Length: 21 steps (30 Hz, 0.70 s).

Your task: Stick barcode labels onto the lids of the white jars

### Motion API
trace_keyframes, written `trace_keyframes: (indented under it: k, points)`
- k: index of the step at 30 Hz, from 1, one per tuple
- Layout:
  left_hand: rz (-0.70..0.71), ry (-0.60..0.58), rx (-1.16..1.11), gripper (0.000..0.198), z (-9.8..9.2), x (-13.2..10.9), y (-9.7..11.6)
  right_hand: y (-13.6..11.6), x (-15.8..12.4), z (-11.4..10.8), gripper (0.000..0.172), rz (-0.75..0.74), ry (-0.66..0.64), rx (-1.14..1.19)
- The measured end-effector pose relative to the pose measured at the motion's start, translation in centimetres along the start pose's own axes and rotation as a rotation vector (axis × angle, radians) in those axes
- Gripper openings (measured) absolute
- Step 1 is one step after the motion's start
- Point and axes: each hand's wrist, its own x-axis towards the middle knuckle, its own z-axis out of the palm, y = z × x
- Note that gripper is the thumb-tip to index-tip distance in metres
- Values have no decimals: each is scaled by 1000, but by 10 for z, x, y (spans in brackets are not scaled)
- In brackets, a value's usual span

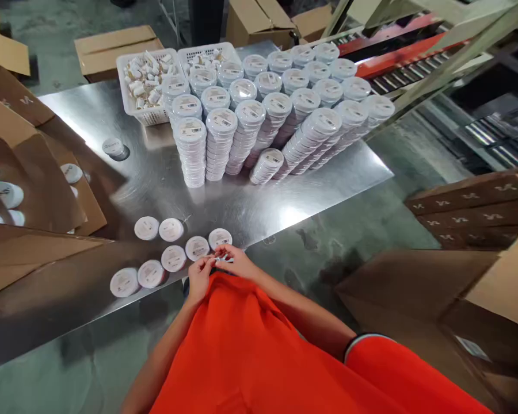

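a person in a red shirt (246,351) works at a metal table (259,213), seen from the head camera. at the table's near edge, the left hand (200,275) and the right hand (237,263) meet in front of the shirt, fingertips drawn together, both pinching a small white piece (224,260) whose exact shape is too small to make out. seven round tubs lie just beyond and to the left of the hands, the closest tub (220,237) just beside the right hand's fingers. one lone tub (113,146) stands farther back on the left. across the table rise rows of tall white stacks (222,144), with a short stack (267,165) at their front. behind, a white basket (153,118) holds a heap of small white pieces, with a second basket (231,53) beside it. an open carton (34,178) at left contains more tubs.
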Motion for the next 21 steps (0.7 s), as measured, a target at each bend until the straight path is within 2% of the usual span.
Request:
trace_keyframes:
  k: [4, 7, 10, 12, 18, 21]
  points:
    - [-50, -23, -131, 34, -17, -7, 5, -9, -14, 40, 18, 68, 108, 268]
    - [-46, -95, -203, 30, -29, -12, 4, -9, -19, 55, 17, 92, 179, 313]
    - [-72, -164, -225, 28, -37, -16, -3, -6, -24, 61, 19, 110, 192, 312]
    - [-78, -168, -190, 27, -38, -17, -8, -5, -27, 63, 17, 133, 176, 341]
    - [-56, 21, -61, 34, -29, -17, -9, -7, -19, 59, 17, 138, 185, 234]
    - [-51, 23, -79, 33, -25, -18, -8, -8, -14, 56, 16, 128, 190, 177]
